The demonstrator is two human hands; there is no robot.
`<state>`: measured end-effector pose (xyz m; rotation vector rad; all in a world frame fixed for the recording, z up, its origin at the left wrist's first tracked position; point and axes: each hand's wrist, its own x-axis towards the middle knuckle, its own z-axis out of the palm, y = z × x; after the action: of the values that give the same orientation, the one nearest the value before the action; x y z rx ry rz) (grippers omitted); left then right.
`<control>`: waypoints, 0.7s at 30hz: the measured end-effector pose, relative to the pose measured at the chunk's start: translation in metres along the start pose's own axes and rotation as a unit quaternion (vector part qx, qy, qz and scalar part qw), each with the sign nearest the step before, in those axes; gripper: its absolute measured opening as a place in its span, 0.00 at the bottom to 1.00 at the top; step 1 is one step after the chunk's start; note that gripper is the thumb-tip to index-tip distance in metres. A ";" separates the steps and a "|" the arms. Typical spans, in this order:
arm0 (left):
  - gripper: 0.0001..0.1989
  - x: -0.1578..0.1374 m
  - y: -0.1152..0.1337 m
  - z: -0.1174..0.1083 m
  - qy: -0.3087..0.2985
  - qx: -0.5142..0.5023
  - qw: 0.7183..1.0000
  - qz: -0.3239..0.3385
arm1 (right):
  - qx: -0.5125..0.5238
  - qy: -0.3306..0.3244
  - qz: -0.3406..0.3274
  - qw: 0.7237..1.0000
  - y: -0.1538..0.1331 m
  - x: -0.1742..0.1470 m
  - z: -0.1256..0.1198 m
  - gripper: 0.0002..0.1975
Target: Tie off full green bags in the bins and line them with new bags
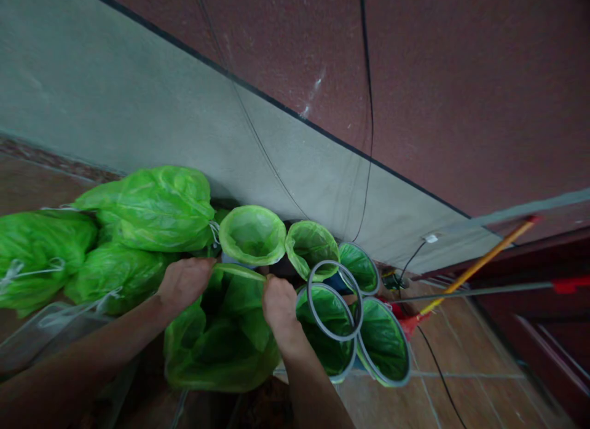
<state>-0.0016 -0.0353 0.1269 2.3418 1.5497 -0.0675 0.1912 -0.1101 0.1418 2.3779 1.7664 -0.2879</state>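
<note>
A translucent green plastic bag (pixel 230 361) hangs with its mouth stretched wide in front of me. My left hand (pixel 188 281) is closed on the left part of its rim. My right hand (pixel 279 303) grips the same rim farther right, so the edge is pulled taut between them. Just beyond the hands stands a bin lined with light green plastic (pixel 252 259), and a second lined bin (pixel 302 272) is beside it. A loose grey ring (pixel 332 263) rests across the bins to the right of my right hand. What lies inside the held bag is hard to make out.
Stuffed, tied green bags (pixel 161 211) are heaped at left by the wall. Several lined bins with grey rims (pixel 406 367) stand at right. A yellow-handled tool (pixel 479 266) leans near a dark red door (pixel 544 337). A black cable (pixel 437 367) crosses the tiled floor.
</note>
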 end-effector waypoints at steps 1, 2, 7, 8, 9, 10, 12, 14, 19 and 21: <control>0.22 0.001 -0.002 -0.001 0.004 0.002 1.000 -0.001 | 0.000 -0.005 0.008 1.000 0.004 0.001 -0.002 0.17; 0.22 0.001 -0.004 -0.001 0.009 0.006 1.000 -0.002 | 0.000 -0.012 0.017 1.000 0.008 0.001 -0.003 0.17; 0.21 0.005 -0.016 -0.004 0.030 0.028 0.999 -0.021 | 0.007 -0.077 0.064 0.995 0.026 -0.002 -0.011 0.17; 0.21 0.005 -0.017 -0.004 0.032 0.029 0.999 -0.023 | 0.017 -0.097 0.067 0.993 0.027 -0.003 -0.013 0.15; 0.21 0.005 -0.016 -0.003 0.033 0.028 0.999 -0.023 | 0.030 -0.112 0.069 0.991 0.027 -0.005 -0.014 0.13; 0.21 0.005 -0.015 -0.003 0.032 0.028 0.999 -0.022 | 0.041 -0.116 0.069 0.990 0.026 -0.006 -0.015 0.16; 0.21 0.003 -0.009 -0.003 0.027 0.026 0.999 -0.015 | 0.055 -0.088 0.064 0.993 0.020 -0.008 -0.015 0.37; 0.20 -0.001 0.000 -0.004 0.017 0.018 1.000 0.004 | 0.057 -0.031 0.041 0.997 0.011 -0.008 -0.013 0.49; 0.20 -0.007 0.016 -0.004 -0.017 0.016 0.999 0.030 | 0.067 0.039 -0.070 0.995 -0.015 -0.003 -0.001 0.31; 0.20 -0.007 0.017 -0.003 -0.018 0.020 0.999 0.028 | 0.054 0.022 -0.089 0.994 -0.022 -0.003 0.003 0.18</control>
<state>0.0107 -0.0468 0.1351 2.3991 1.4773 -0.1277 0.1695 -0.1076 0.1396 2.3169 2.0371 -0.3667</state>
